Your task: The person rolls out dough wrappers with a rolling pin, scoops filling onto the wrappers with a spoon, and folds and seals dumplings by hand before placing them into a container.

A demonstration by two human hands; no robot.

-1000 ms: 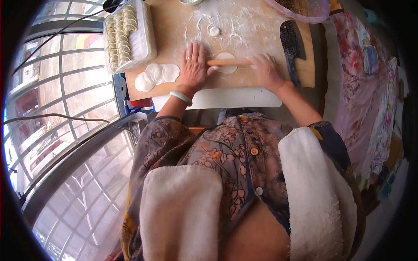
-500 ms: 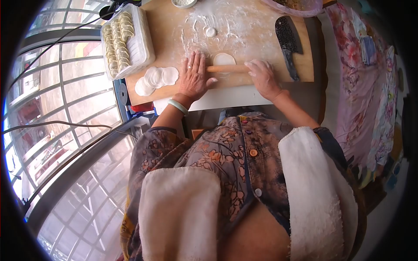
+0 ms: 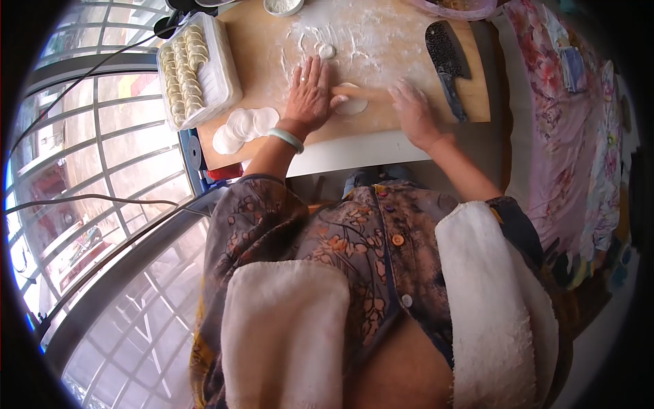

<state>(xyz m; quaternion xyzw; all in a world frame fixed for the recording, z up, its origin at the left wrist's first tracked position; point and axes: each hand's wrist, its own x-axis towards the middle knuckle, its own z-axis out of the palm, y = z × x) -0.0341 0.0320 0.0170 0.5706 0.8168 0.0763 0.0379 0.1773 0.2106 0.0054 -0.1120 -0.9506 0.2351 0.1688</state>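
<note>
My left hand [image 3: 310,95] lies flat, fingers stretched out, over the left end of a wooden rolling pin [image 3: 371,93]. My right hand [image 3: 412,112] is bent around the pin's other end, slightly blurred. A thin round dough wrapper [image 3: 352,106] lies under the pin, between the hands. Beyond my left fingertips sits a small flattened dough piece [image 3: 327,51]. To the left of my left hand, several finished wrappers [image 3: 242,126] overlap on the wooden board [image 3: 262,51].
A plastic tray [image 3: 228,75] of dumplings stands at the board's left edge. A cleaver [image 3: 447,61] lies at the right. At the back are a flour bowl [image 3: 283,5] and a pink-rimmed basin [image 3: 463,10]. Floral cloth [image 3: 545,88] hangs farther right; barred windows are at left.
Both hands and the rolling pin have shifted away from me, and the pin now crosses the wrapper's far part. More of the wrapper shows on my side of it.
</note>
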